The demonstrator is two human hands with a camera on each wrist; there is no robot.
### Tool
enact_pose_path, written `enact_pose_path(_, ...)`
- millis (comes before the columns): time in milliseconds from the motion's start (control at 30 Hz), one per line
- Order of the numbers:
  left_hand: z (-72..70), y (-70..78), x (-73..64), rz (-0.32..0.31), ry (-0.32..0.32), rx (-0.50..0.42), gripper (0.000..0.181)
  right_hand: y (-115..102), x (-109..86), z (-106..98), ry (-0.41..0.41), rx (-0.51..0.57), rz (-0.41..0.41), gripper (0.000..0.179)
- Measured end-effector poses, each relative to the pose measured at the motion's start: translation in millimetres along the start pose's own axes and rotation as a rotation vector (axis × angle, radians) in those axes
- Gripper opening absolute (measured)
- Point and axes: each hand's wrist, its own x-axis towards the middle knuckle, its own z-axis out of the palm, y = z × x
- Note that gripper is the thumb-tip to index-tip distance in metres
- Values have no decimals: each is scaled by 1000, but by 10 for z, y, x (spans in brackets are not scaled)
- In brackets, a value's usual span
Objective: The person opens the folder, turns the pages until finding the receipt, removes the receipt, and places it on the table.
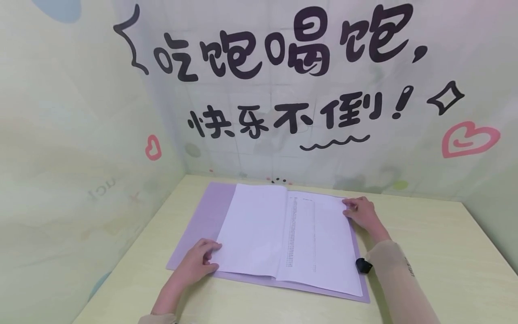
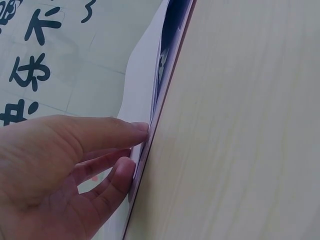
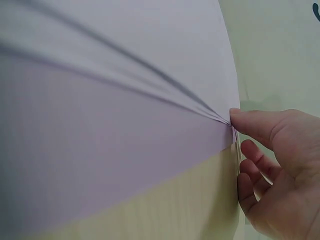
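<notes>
A light purple folder (image 1: 208, 213) lies open on the table, with white paper sheets (image 1: 255, 225) spread to both sides of its fold. Printed columns show on the right page (image 1: 332, 243); the left page looks blank. My left hand (image 1: 196, 263) holds the lower left corner of the left page, thumb at the near edge and fingers bent around the side. At the far right edge, my right hand (image 1: 361, 212) pinches the right page, its thumb (image 3: 250, 122) on top. The right wrist view shows the sheets bunched under that thumb, slightly lifted off the purple cover (image 3: 110, 145).
The pale wooden table (image 1: 425, 243) extends on both sides of the folder. Behind it hangs a light backdrop (image 1: 404, 166) with large dark characters and pink hearts. A similar sheet (image 1: 81, 171) borders the left side. A small black device (image 1: 363, 265) sits at my right wrist.
</notes>
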Motion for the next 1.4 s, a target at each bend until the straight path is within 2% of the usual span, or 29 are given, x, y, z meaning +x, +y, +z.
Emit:
enact_pose_path(167,7,-4,-13,1,-1,-9,47,-13,-7,19,22,-21,-14,43)
enact_pose_path(533,20,-13,-13,-17,-1,-16,48,-41,-23,36,59,-13,24,43)
enact_pose_path(767,24,-23,-11,-21,-5,-16,49,-64,-23,19,89,29,32,42)
enact_pose_path(967,13,-18,-17,-12,0,-29,48,-109,-26,-38,47,114,67,46)
enact_pose_path(1233,18,-34,-17,-2,6,-17,47,-149,-30,-94,8,184,14,54)
enact_pose_path(1400,15,-23,-17,-3,7,-23,47,-160,-27,-115,-25,242,14,61)
